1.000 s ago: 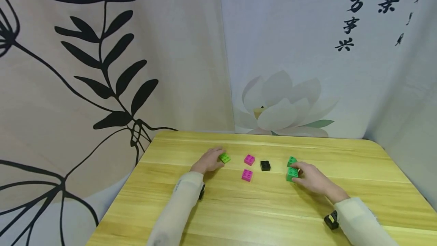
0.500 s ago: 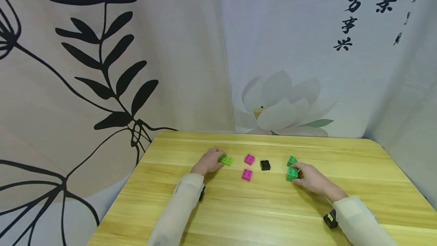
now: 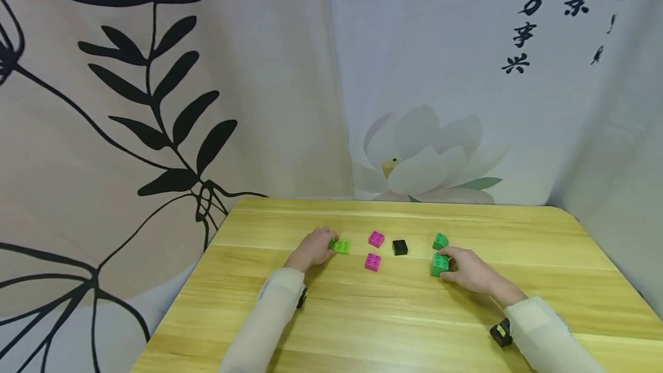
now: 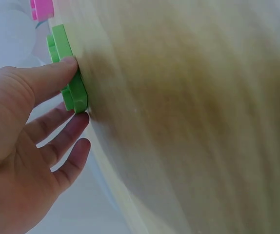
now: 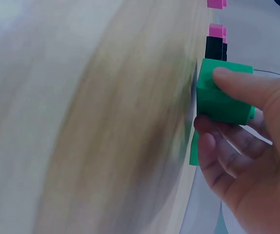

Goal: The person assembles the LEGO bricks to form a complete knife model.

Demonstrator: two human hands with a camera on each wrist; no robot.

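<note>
On the wood-grain tabletop, the left hand pinches the left end of a flat, oblong lime-green plastic studded brick, thumb along its near side, at the left of the row. Farther right, the right hand pinches a tall, cube-like emerald-green plastic studded block between thumb and fingers. Between the hands are a far bright-pink studded brick, a near bright-pink studded brick and, just to their right, a square black studded brick. A smaller emerald-green studded brick lies just beyond the tall block, close to the right fingers, so a careless sideways or far push could knock it askew. The lime brick, gripped only at one end, might pivot or slip if lifted or dragged unevenly. Sliding either piece inward low could bump the pink or black bricks.
</note>
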